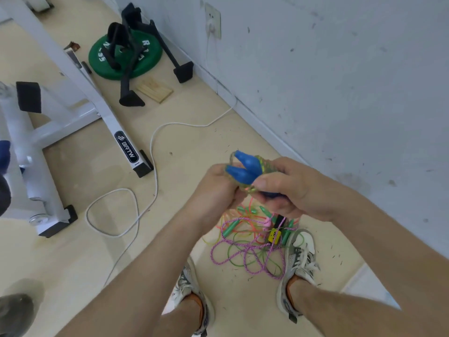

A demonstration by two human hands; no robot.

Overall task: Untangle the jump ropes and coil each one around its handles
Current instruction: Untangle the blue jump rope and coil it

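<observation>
One rope approx done: left hand [215, 187] and right hand [291, 190] both grip the blue handles [243, 170] at chest height, clear rope [266, 164] wound round them. Its loose end is prob tucked, though that's hidden. Other ropes lie in a tangled pile [252, 242] on the floor [194, 147] btwn the shoes [301, 251], not yet sorted.

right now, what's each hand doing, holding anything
Left hand: grips the blue-handled jump rope.
Right hand: grips the same rope, thumb across it.
</observation>
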